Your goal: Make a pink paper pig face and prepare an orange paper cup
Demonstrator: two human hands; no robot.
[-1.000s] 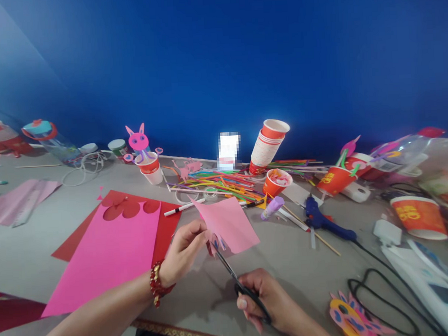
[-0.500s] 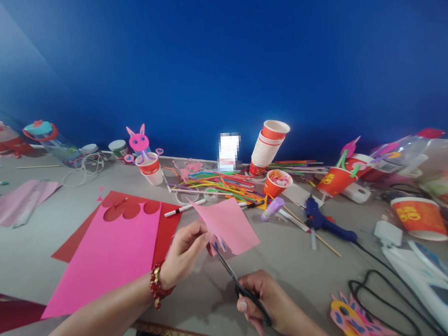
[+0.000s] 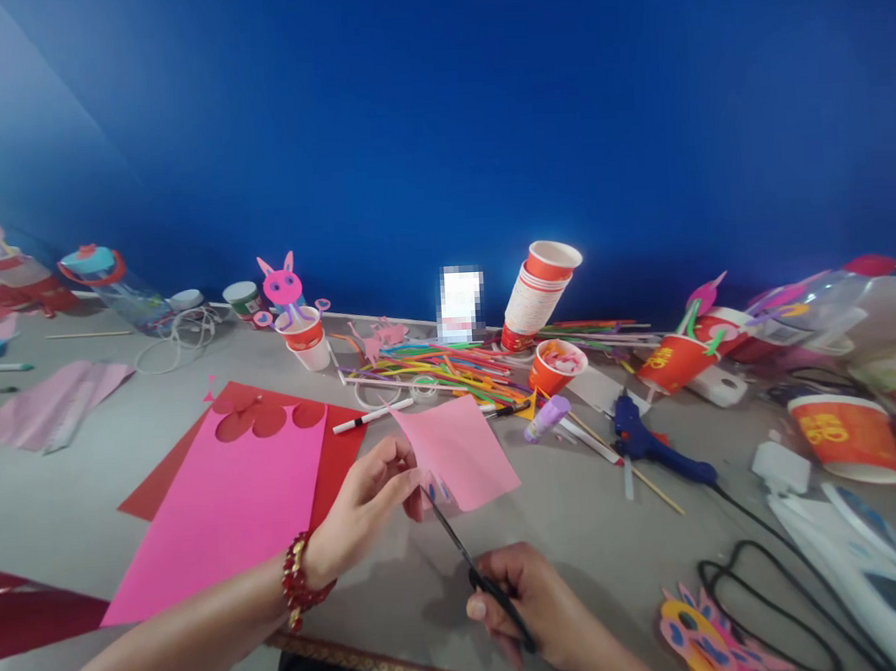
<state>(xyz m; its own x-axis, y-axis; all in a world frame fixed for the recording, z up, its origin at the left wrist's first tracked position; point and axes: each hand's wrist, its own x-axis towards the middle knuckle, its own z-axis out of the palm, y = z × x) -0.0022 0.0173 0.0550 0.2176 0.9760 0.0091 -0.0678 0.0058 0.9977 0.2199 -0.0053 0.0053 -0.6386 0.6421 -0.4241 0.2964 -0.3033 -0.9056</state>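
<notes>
- Head view, with the pale pink sheet as the centre of the dial: it was held a little above the grey table, bearing small blue marks near its eight o'clock edge.
- The left hand, between eight and nine o'clock and wearing a red beaded bracelet, had its thumb and fingers pinched together on that edge.
- At five o'clock the right hand was closed around the handles of the black-handled scissors; their tips met the sheet just beside the left fingertips, and whether the blades were parted was too small to tell.
- A bright pink sheet with rounded cut-outs lay at nine o'clock, over red sheets.
- At ten o'clock a pink rabbit figure stood in a paper cup.
- Coloured pipe cleaners were heaped at twelve.
- A leaning stack of paper cups was at one o'clock.
- A red cup of paper scraps sat at two.
- A purple glue stick lay just before three, with a dark blue glue gun farther out at three.
</notes>
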